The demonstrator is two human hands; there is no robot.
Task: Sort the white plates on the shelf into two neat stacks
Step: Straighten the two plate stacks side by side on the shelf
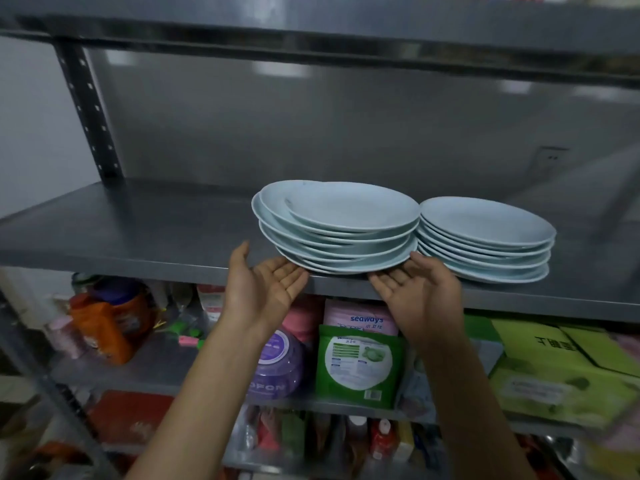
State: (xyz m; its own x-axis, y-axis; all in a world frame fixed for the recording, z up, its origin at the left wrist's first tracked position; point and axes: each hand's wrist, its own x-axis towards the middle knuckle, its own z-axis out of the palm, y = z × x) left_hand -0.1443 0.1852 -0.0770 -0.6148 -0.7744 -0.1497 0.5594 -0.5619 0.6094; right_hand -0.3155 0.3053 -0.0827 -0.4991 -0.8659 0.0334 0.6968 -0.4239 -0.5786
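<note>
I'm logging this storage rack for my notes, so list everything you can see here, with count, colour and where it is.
Left plate stack: one uneven pile, white, middle shelf, front edge.
Right plate stack: one tidier pile, white, beside the left pile.
Shelf: one, grey metal, bearing the plates.
Orange container: one, lower shelf, left.
Purple jar: one, lower shelf, centre.
Green packet: one, green and white, right of the jar.
Pink packet: one, behind the green packet.
Green boxes: several, lower shelf, right.
Left hand: open, palm up, at the left pile's base.
Right hand: open, palm up, likewise.

2 plate stacks [346, 230], 2 hands [266, 289]
</note>
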